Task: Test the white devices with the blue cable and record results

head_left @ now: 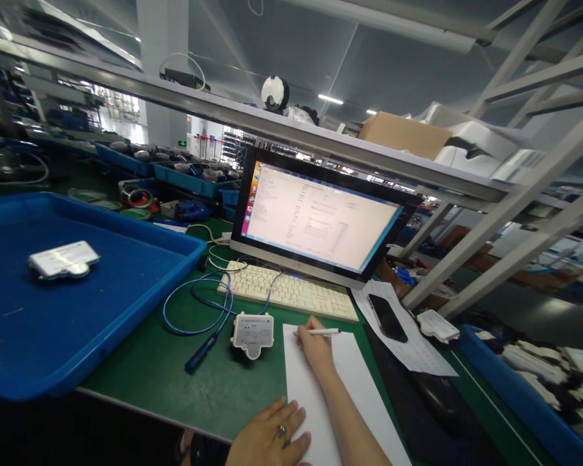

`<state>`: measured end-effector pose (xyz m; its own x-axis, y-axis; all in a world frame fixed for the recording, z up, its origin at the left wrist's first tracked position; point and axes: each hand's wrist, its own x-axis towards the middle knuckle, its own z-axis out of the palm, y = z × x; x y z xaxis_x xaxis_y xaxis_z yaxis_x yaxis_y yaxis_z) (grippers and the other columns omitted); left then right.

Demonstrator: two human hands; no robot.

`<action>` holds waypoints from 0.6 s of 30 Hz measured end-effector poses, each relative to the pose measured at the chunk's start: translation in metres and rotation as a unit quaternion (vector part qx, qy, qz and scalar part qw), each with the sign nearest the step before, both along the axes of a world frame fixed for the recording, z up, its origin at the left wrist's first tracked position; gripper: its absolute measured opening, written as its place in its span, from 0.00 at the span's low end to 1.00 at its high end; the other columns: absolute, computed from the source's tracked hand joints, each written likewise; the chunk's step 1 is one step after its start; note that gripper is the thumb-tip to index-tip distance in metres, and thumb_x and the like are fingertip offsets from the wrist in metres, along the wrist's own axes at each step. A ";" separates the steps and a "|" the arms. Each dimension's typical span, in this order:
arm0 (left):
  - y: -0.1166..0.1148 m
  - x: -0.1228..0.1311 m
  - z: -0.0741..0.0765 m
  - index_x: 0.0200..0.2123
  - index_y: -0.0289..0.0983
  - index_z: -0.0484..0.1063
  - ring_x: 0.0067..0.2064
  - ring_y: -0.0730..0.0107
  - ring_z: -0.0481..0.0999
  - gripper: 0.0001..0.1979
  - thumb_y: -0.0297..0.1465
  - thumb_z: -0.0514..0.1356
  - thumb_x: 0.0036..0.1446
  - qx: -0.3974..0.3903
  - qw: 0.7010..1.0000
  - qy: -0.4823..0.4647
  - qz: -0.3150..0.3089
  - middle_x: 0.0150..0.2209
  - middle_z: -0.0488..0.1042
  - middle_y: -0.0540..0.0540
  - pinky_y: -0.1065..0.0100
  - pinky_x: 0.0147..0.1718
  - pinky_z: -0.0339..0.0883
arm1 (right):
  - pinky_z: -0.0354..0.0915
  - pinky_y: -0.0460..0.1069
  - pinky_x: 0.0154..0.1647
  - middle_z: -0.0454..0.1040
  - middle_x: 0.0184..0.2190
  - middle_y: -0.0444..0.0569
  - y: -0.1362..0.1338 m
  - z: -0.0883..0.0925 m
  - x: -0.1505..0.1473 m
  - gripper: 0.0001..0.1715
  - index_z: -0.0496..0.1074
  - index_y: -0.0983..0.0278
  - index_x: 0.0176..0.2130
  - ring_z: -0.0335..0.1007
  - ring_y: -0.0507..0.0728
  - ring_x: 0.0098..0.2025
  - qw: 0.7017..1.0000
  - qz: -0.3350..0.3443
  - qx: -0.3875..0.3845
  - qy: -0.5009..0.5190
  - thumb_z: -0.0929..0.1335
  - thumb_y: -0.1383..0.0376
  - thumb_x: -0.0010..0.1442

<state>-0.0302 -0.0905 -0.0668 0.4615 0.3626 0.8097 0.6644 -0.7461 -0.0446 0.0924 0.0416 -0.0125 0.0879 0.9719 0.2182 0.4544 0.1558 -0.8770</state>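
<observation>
My right hand (315, 343) is closed around a white pen (326, 331), its tip at the upper left part of a white sheet of paper (364, 388). No writing can be made out on the sheet. Flat on the paper's lower left edge rests my left hand (272, 435), fingers spread, with a ring on one finger. Left of the sheet lies a small white-and-grey device (253, 333) with a printed label. A blue cable (194, 331) loops beside it and ends in a dark blue plug (201, 353).
Behind the paper stand a cream keyboard (291, 289) and a monitor (320, 220). A blue tray (126, 226) at left holds another white device (64, 260). At right are a phone (387, 317), a black mouse (434, 398) and a blue bin (525, 395) of white parts.
</observation>
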 end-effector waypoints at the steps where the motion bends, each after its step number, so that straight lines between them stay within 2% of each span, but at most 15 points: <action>1: 0.000 0.000 0.000 0.39 0.41 0.70 0.46 0.69 0.71 0.15 0.44 0.52 0.58 -0.001 1.000 -0.003 0.001 0.42 0.73 0.49 0.67 0.50 0.62 | 0.53 0.46 0.23 0.61 0.11 0.37 0.000 0.000 0.000 0.12 0.54 0.59 0.16 0.58 0.52 0.19 1.000 -0.001 0.000 -0.002 0.62 0.65 0.46; 6: 0.001 0.001 -0.002 0.38 0.42 0.70 0.45 0.71 0.72 0.14 0.44 0.53 0.57 0.025 0.999 -0.033 0.005 0.41 0.74 0.51 0.68 0.51 0.61 | 0.52 0.46 0.23 0.58 0.10 0.36 0.001 -0.001 0.000 0.12 0.52 0.59 0.16 0.57 0.52 0.18 1.000 -0.002 0.002 0.002 0.62 0.65 0.45; 10: 0.001 0.000 -0.004 0.39 0.41 0.69 0.45 0.70 0.72 0.15 0.44 0.52 0.58 0.011 1.000 -0.008 0.000 0.42 0.73 0.50 0.67 0.51 0.62 | 0.52 0.46 0.22 0.57 0.10 0.36 0.001 -0.002 -0.001 0.13 0.51 0.59 0.16 0.56 0.51 0.18 1.000 -0.011 0.003 0.008 0.62 0.65 0.46; 18: 0.001 0.000 0.002 0.37 0.41 0.70 0.44 0.71 0.72 0.15 0.42 0.48 0.60 0.017 0.999 -0.041 0.003 0.40 0.74 0.50 0.68 0.50 0.62 | 0.52 0.46 0.22 0.58 0.10 0.36 0.001 -0.002 0.000 0.13 0.52 0.59 0.16 0.57 0.52 0.18 1.000 -0.007 0.004 -0.003 0.62 0.65 0.46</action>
<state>-0.0297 -0.0896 -0.0648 0.3914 0.3373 0.8561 0.6716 -0.7407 -0.0152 0.0928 0.0430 -0.0150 0.1011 0.9687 0.2269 0.4616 0.1563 -0.8732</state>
